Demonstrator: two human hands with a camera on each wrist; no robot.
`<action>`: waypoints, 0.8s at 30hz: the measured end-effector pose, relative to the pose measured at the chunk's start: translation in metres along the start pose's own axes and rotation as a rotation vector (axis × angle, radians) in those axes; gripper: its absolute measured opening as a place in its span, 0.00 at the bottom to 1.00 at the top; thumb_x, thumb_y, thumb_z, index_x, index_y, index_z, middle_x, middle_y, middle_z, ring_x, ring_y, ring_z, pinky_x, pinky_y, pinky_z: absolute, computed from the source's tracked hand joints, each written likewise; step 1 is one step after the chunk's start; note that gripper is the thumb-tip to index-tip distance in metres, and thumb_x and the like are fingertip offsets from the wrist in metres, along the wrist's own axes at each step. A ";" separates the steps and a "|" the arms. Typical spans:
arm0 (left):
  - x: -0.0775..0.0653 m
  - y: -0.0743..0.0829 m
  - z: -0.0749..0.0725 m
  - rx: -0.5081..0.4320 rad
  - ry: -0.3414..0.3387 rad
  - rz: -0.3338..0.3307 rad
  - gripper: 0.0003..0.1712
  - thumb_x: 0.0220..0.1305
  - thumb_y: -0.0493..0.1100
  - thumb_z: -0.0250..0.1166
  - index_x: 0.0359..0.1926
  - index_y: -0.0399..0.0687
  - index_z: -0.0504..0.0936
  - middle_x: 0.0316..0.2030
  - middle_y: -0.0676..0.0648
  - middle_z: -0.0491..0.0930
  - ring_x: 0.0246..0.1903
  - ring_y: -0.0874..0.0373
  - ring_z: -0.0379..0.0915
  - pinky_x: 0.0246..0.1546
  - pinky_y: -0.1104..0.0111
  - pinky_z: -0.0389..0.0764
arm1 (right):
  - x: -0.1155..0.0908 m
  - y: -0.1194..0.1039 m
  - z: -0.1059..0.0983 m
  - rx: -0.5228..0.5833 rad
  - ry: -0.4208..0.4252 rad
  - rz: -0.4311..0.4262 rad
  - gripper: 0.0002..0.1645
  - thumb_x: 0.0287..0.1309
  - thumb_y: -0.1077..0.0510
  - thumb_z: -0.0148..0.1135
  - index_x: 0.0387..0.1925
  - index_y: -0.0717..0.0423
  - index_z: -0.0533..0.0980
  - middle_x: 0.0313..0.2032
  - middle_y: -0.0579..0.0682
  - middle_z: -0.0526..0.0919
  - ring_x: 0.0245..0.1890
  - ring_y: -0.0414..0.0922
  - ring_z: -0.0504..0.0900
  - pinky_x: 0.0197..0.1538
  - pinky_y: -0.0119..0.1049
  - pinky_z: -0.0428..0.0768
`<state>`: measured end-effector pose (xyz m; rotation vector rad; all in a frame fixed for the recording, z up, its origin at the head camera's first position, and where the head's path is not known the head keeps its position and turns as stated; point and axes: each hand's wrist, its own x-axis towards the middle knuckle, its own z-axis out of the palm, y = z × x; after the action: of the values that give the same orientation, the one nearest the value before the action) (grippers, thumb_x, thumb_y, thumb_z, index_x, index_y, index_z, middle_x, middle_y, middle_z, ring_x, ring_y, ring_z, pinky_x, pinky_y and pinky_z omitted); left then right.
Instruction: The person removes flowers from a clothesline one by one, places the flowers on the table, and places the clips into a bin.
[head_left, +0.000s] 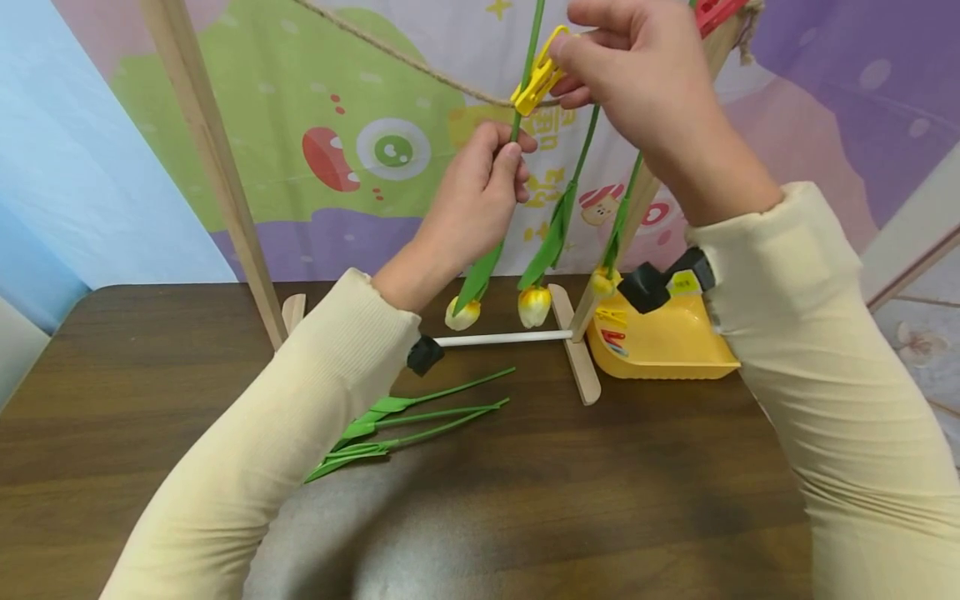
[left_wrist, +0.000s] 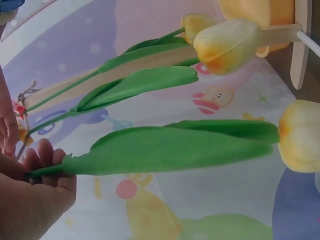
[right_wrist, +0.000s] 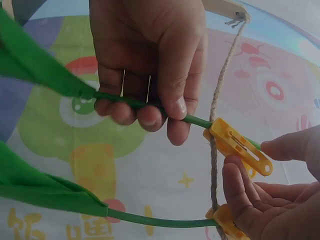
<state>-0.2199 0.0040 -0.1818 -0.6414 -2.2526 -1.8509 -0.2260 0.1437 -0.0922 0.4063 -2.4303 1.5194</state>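
My left hand [head_left: 480, 183] pinches the green stem of an artificial tulip [left_wrist: 170, 149], which hangs bloom down. Higher on that stem, a yellow clothespin [head_left: 537, 82] sits where the stem crosses a twine rope [head_left: 408, 58]. The right wrist view shows its jaws over rope and stem. Around its handles is my right hand [head_left: 652, 83], thumb and fingers spread apart; a finger appears to touch the clothespin. Beside it hang a second tulip [head_left: 535, 307], with another yellow clothespin [right_wrist: 227, 221] at its stem, and a third tulip [head_left: 603, 282] farther right.
Wooden posts [head_left: 213, 154] with a white crossbar [head_left: 502, 339] carry the rope. A red clothespin [head_left: 716, 12] is at the right post's top. More green stems [head_left: 442, 412] lie on the brown table [head_left: 600, 500]. A yellow tray [head_left: 675, 367] holds several clothespins [head_left: 612, 317].
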 end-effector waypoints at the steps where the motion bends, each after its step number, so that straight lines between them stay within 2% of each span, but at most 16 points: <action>1: 0.000 0.000 0.000 -0.008 0.003 0.005 0.13 0.74 0.39 0.38 0.47 0.38 0.68 0.31 0.47 0.67 0.31 0.57 0.70 0.37 0.72 0.73 | 0.000 0.000 -0.001 0.012 0.004 0.002 0.27 0.60 0.57 0.59 0.61 0.58 0.69 0.45 0.52 0.82 0.33 0.40 0.82 0.43 0.27 0.79; 7: -0.001 0.004 0.002 -0.036 0.015 0.005 0.16 0.74 0.42 0.39 0.49 0.39 0.70 0.29 0.49 0.65 0.28 0.57 0.65 0.33 0.72 0.69 | 0.001 0.002 -0.006 0.119 -0.002 0.005 0.19 0.55 0.57 0.64 0.48 0.63 0.78 0.35 0.49 0.83 0.31 0.42 0.83 0.41 0.27 0.80; 11: -0.002 0.007 0.003 -0.023 0.029 -0.003 0.16 0.75 0.43 0.38 0.49 0.40 0.70 0.28 0.50 0.63 0.26 0.58 0.61 0.31 0.72 0.66 | 0.000 0.001 -0.008 0.169 -0.013 -0.006 0.18 0.51 0.57 0.67 0.43 0.63 0.79 0.34 0.51 0.84 0.31 0.45 0.83 0.40 0.28 0.80; 16: -0.001 0.010 0.003 0.049 0.056 -0.029 0.15 0.75 0.43 0.38 0.47 0.42 0.69 0.37 0.50 0.68 0.37 0.62 0.63 0.40 0.74 0.64 | -0.004 0.000 -0.010 0.179 -0.003 -0.024 0.16 0.50 0.57 0.69 0.40 0.62 0.80 0.34 0.51 0.84 0.32 0.45 0.83 0.40 0.29 0.80; 18: -0.001 0.010 0.002 0.071 0.055 -0.037 0.15 0.75 0.43 0.37 0.47 0.43 0.68 0.38 0.49 0.68 0.38 0.62 0.62 0.41 0.74 0.64 | -0.006 -0.001 -0.011 0.185 0.008 -0.032 0.16 0.49 0.58 0.69 0.39 0.62 0.80 0.34 0.50 0.84 0.31 0.44 0.83 0.40 0.29 0.79; 24: -0.007 0.008 -0.004 0.100 0.060 -0.039 0.14 0.75 0.44 0.35 0.46 0.43 0.66 0.26 0.50 0.57 0.25 0.60 0.55 0.31 0.71 0.61 | -0.011 -0.002 -0.009 0.298 0.094 -0.114 0.14 0.46 0.60 0.70 0.36 0.63 0.81 0.33 0.53 0.84 0.29 0.47 0.82 0.39 0.30 0.80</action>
<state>-0.2107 0.0003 -0.1762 -0.5223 -2.3172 -1.7376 -0.2148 0.1518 -0.0906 0.5074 -2.0775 1.8107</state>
